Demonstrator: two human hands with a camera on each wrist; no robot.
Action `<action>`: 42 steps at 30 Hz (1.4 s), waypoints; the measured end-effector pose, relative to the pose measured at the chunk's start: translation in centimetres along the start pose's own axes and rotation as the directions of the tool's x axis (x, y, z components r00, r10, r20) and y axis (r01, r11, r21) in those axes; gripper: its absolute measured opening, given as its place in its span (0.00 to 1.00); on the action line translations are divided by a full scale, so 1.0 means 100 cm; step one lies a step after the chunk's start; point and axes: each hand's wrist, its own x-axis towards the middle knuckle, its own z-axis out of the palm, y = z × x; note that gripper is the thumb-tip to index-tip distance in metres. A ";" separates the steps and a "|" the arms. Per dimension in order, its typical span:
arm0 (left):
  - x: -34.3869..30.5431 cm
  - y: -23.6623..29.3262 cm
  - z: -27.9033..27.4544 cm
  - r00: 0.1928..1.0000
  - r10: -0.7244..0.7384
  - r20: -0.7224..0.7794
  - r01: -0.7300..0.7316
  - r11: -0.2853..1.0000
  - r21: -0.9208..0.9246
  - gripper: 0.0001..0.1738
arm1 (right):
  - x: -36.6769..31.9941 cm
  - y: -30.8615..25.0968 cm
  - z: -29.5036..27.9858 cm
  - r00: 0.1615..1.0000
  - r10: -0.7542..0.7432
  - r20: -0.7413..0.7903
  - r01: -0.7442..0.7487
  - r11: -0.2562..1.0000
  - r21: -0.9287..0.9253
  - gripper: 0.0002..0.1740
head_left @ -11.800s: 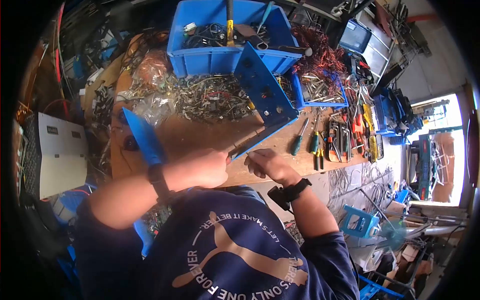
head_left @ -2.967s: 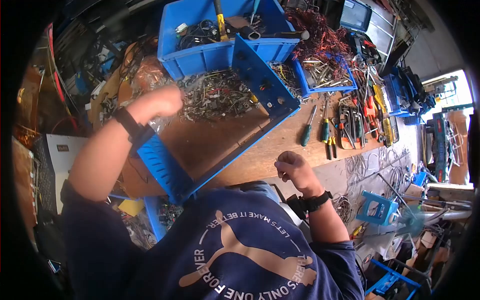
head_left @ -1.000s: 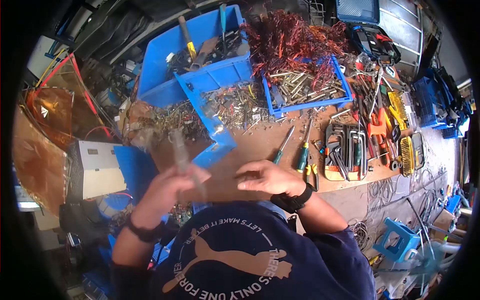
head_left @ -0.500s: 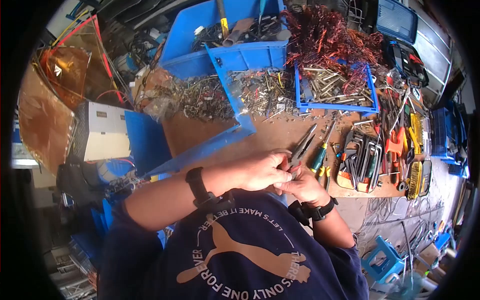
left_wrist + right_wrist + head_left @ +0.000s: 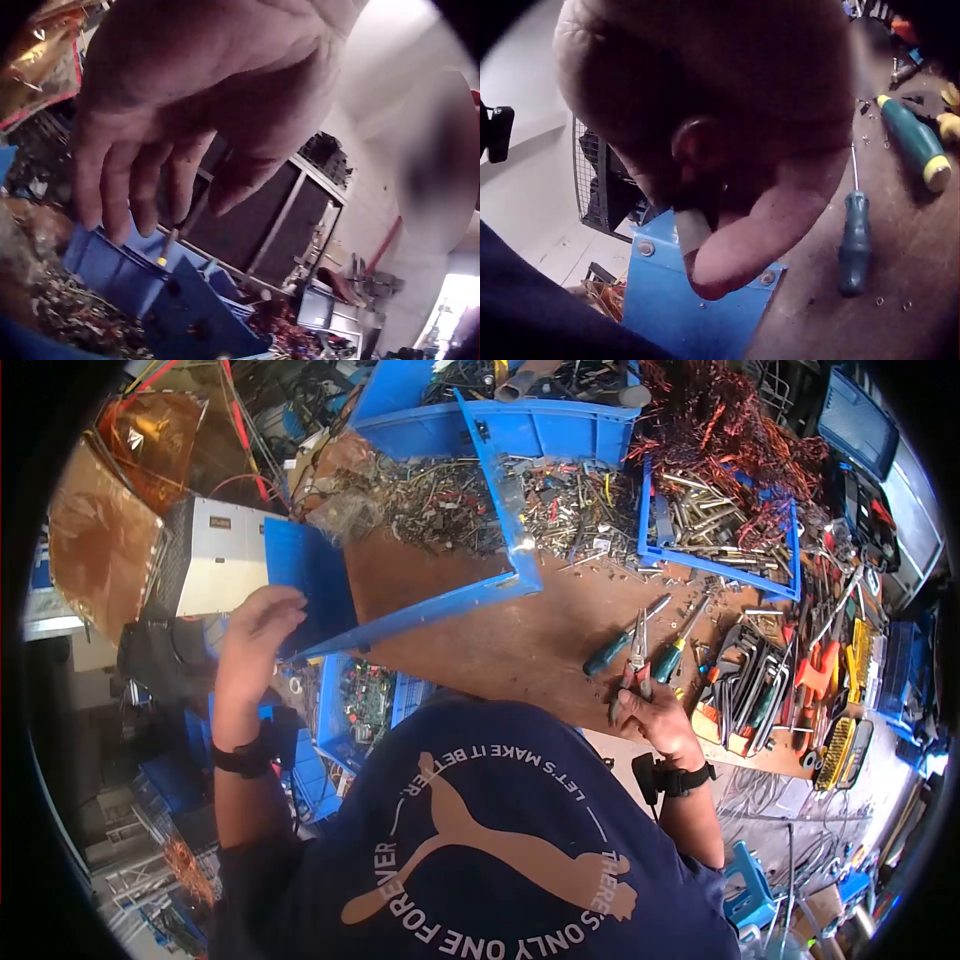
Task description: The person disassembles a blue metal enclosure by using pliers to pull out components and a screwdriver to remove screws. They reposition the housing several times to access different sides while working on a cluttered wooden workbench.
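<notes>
My right hand grips a pair of pliers by its red handles, jaws pointing away from me. In the right wrist view, the curled fingers of my right hand hide most of the pliers; a grey end shows beside the thumb. My left hand is raised at the left end of a bent blue sheet-metal casing, overlapping its upright side. The left wrist view shows the fingers of my left hand hanging loosely with nothing in them, above the casing's far panel.
Right of the casing lie two screwdrivers, a hex key set and a wire brush. Behind it are heaped small metal scraps, a big blue bin and a blue tray of metal rods. The wooden bench's front edge runs before me.
My left hand went to the scrap heap, came back with a blurred tool, and met my right hand over the pliers. Now the right hand alone holds them; the left has moved far left.
</notes>
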 end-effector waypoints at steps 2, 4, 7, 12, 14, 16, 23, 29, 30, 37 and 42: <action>-0.005 -0.027 -0.010 0.999 -0.002 -0.033 0.006 0.992 0.129 0.10 | 0.018 0.027 -0.003 0.995 -0.089 -0.052 0.088 0.996 -0.020 0.09; -0.011 -0.033 -0.005 0.997 -0.015 -0.074 0.031 0.976 0.216 0.09 | 0.025 0.027 0.000 0.995 -0.041 -0.089 0.045 0.998 0.033 0.10; -0.011 -0.046 -0.002 0.997 -0.021 -0.074 0.033 0.985 0.170 0.08 | 0.031 0.019 0.004 0.996 -0.049 -0.072 0.048 0.999 -0.010 0.11; -0.013 -0.052 -0.009 0.974 -0.131 -0.184 0.172 0.958 0.230 0.08 | 0.031 0.014 0.007 0.997 -0.041 -0.060 0.037 0.997 -0.061 0.12; -0.012 -0.062 -0.013 0.969 -0.117 -0.215 0.166 0.961 0.222 0.07 | 0.031 0.013 0.008 0.997 -0.019 -0.070 0.015 0.998 -0.062 0.12; -0.012 -0.079 -0.015 0.972 -0.039 -0.231 0.090 0.973 0.214 0.07 | 0.032 0.018 0.007 0.997 -0.009 -0.073 0.004 0.997 -0.073 0.12; -0.013 -0.095 -0.023 0.933 -0.114 -0.343 0.202 0.951 0.233 0.07 | 0.039 0.028 0.008 1.000 0.008 -0.020 -0.010 0.996 -0.084 0.11; -0.014 -0.124 -0.030 0.906 -0.035 -0.421 0.169 0.943 0.285 0.10 | 0.036 0.026 0.011 1.000 0.003 -0.019 -0.005 0.996 -0.089 0.11; -0.015 -0.122 -0.032 0.911 -0.072 -0.406 0.205 0.934 0.293 0.12 | 0.036 0.028 0.010 1.000 0.010 -0.020 -0.012 0.996 -0.094 0.11; -0.021 -0.122 -0.026 0.891 -0.018 -0.454 0.216 0.895 0.389 0.16 | 0.036 0.030 0.008 0.995 0.082 -0.061 -0.089 0.989 -0.115 0.11; -0.017 -0.152 -0.039 0.861 -0.102 -0.498 0.215 0.961 0.176 0.19 | 0.027 0.032 0.010 0.980 0.164 -0.116 -0.155 0.985 0.080 0.11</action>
